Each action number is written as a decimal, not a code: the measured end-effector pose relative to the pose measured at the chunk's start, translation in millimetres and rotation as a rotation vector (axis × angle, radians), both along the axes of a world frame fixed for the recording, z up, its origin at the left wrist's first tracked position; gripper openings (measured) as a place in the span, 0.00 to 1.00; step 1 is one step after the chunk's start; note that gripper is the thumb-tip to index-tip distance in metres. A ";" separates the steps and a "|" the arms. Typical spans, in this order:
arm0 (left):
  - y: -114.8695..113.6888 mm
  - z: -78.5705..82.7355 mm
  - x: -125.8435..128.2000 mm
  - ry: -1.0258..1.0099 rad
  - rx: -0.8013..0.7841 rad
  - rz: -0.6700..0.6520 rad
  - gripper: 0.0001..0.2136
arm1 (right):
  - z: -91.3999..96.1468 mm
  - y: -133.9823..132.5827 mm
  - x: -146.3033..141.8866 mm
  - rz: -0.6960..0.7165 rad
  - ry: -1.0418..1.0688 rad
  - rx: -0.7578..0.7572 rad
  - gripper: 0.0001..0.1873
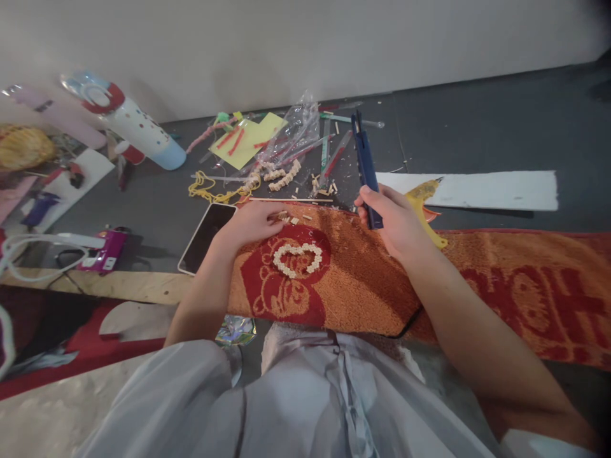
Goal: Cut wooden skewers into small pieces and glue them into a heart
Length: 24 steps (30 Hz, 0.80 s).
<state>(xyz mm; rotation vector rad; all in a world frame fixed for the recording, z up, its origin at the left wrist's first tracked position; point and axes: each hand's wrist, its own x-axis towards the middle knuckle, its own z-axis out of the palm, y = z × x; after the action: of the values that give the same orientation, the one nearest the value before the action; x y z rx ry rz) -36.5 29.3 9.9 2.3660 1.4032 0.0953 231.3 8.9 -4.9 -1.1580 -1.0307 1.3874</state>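
Observation:
My right hand is wrapped round a blue utility knife, held upright with its tip pointing away from me. My left hand rests at the far edge of an orange and red towel, thumb and fingers apart. Beside its fingertips lie several short cut pieces of wooden stick. Nearer to me on the towel is a heart-shaped ring of pale small pieces. A long thin wooden stick lies just beyond the towel's edge.
A phone lies under my left forearm. Beyond are yellow paper, clear plastic wrap and yellow string. A yellow glue gun and white board are right; a bottle and purple adapter left.

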 end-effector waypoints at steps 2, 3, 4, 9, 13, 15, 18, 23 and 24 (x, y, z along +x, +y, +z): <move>0.2 -0.7 -0.4 -0.002 0.002 -0.001 0.13 | 0.3 -0.1 -0.2 -0.004 -0.002 0.001 0.22; 0.3 -1.0 -0.6 -0.003 0.002 -0.002 0.13 | 0.3 -0.2 -0.3 -0.007 -0.006 0.004 0.22; 0.4 -1.2 -0.7 -0.005 0.003 -0.003 0.14 | 0.4 -0.3 -0.4 -0.009 -0.011 0.006 0.22; -0.2 -0.3 -1.7 -0.005 -0.006 0.003 0.15 | 0.2 -0.8 -0.4 0.000 -0.019 0.009 0.22; -1.1 3.6 -5.8 -0.010 -0.001 0.062 0.18 | 0.7 -0.9 -0.1 -0.005 -0.030 0.005 0.22; -1.4 6.8 -8.2 0.021 0.012 0.098 0.18 | 1.1 -0.9 0.1 -0.002 -0.032 0.008 0.22; -1.6 11.0 -10.2 0.065 0.043 0.138 0.17 | 1.3 -0.6 0.5 0.002 -0.041 0.005 0.21; -1.9 12.4 -9.9 0.077 0.047 0.122 0.16 | 0.0 -0.3 0.2 0.018 -0.070 0.001 0.21; -2.0 12.4 -9.6 0.082 0.048 0.120 0.15 | -0.4 -0.5 -0.2 0.018 -0.066 0.000 0.21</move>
<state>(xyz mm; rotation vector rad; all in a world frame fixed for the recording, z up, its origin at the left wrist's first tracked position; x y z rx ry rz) -46.2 27.3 22.2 2.3466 1.5981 0.0660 231.1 8.5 -5.3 -1.2035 -1.0907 1.3711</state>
